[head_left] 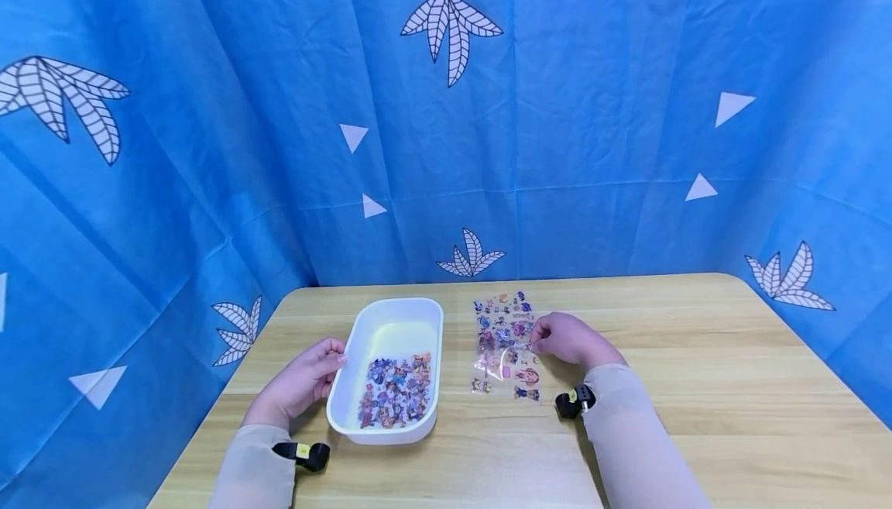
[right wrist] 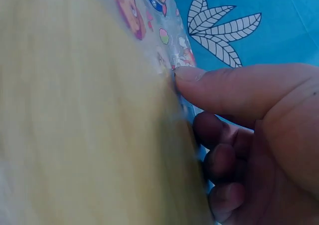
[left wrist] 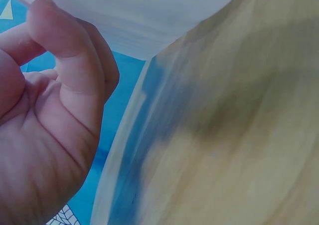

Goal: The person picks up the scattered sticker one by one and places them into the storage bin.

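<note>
A white plastic tub [head_left: 407, 327] is tilted on the left part of the table, with many small colourful cartoon stickers [head_left: 396, 391] gathered in its near end. My left hand [head_left: 307, 377] holds the tub by its left side; in the left wrist view, bent fingers [left wrist: 75, 60] meet the tub's wall [left wrist: 144, 20]. To the right of the tub lies a clear sheet of cartoon stickers [head_left: 526, 376]. My right hand [head_left: 571, 338] pinches the sheet's right edge, and the right wrist view has the thumb [right wrist: 224, 90] against it. Fingertips behind the sheet are partly hidden.
The light wooden table [head_left: 704, 385] ends at a blue curtain [head_left: 592, 106] with leaf and triangle prints, which hangs behind it and along the sides. Small black cameras [head_left: 575, 400] are strapped to both wrists.
</note>
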The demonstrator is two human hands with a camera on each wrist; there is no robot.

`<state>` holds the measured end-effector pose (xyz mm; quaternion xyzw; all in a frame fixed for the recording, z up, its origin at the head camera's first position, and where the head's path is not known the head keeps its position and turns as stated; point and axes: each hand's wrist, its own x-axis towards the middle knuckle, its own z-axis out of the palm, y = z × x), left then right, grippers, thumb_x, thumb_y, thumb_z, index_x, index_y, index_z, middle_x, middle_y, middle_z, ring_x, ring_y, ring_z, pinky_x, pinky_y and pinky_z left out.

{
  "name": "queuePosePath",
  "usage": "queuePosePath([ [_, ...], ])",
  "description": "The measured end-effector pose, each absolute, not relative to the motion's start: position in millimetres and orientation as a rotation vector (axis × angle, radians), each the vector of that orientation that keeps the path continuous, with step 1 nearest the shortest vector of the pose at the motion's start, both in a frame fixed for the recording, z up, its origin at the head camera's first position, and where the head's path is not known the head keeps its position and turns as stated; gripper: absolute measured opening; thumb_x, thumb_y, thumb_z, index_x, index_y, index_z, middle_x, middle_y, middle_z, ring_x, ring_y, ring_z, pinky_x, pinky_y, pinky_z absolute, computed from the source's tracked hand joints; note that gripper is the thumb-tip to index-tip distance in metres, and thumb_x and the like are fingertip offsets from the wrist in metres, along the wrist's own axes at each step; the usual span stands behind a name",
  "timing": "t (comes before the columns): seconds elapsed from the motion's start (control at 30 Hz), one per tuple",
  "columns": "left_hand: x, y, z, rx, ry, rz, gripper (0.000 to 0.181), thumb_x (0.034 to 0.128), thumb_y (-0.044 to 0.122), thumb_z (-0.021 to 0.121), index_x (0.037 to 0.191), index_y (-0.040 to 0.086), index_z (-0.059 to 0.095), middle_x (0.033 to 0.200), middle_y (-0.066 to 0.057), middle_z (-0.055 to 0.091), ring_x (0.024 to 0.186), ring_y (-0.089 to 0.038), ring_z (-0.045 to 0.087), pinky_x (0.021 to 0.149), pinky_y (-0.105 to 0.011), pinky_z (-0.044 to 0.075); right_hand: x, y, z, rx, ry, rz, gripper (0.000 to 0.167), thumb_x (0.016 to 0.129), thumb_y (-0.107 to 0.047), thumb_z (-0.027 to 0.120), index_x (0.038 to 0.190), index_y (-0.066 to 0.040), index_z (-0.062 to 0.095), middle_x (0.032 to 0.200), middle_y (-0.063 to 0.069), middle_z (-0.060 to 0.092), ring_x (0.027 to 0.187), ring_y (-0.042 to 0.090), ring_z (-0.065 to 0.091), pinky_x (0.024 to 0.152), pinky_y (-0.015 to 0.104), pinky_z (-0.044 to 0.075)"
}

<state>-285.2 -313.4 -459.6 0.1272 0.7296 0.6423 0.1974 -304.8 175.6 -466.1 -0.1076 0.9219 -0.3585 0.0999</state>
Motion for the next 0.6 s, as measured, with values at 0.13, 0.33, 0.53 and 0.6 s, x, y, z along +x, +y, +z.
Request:
queuePosePath([
  [0.13,-284.4,-313.4,-459.5,0.366,2.027,1.811,0.024,0.1075,0.015,0.048,0.119,-0.005,0.042,0.099,-0.011,0.061,0.075,-0.016,0.059,0.063,-0.028,0.053,-305.1,178.8,-465.7,-0.382,2.734,-1.053,0.006,0.094,-0.012,0.067,0.089,-0.014,0.065,0.089,-0.002,0.063,0.085,0.019,0.057,0.087,0.046,0.046],
  [0.33,-283.9,-313.4,-459.9,0.376,2.032,1.807,0.022,0.1078,0.015,0.047,0.118,-0.004,0.042,0.097,-0.01,0.061,0.074,-0.014,0.058,0.062,-0.027,0.052,-307.6,184.4,-465.4,-0.421,2.722,-1.122,0.006,0.094,-0.011,0.065,0.09,-0.014,0.064,0.085,0.0,0.062,0.084,0.02,0.057,0.087,0.046,0.046],
  [0.53,-284.2,-314.4,-460.5,0.387,2.031,1.807,0.022,0.1079,0.015,0.047,0.119,-0.004,0.042,0.098,-0.01,0.062,0.074,-0.015,0.059,0.063,-0.027,0.053,-308.1,185.8,-465.0,-0.366,2.622,-1.264,0.01,0.093,-0.009,0.068,0.102,-0.01,0.068,0.088,0.004,0.063,0.078,0.023,0.057,0.075,0.039,0.048],
  [0.6,-284.2,-314.4,-460.4,0.388,2.029,1.809,0.022,0.108,0.015,0.047,0.119,-0.003,0.042,0.098,-0.01,0.062,0.074,-0.014,0.059,0.063,-0.027,0.053,-307.5,185.6,-464.3,-0.346,2.603,-1.281,0.017,0.092,-0.009,0.068,0.11,-0.011,0.07,0.091,0.004,0.065,0.079,0.023,0.058,0.076,0.04,0.048],
])
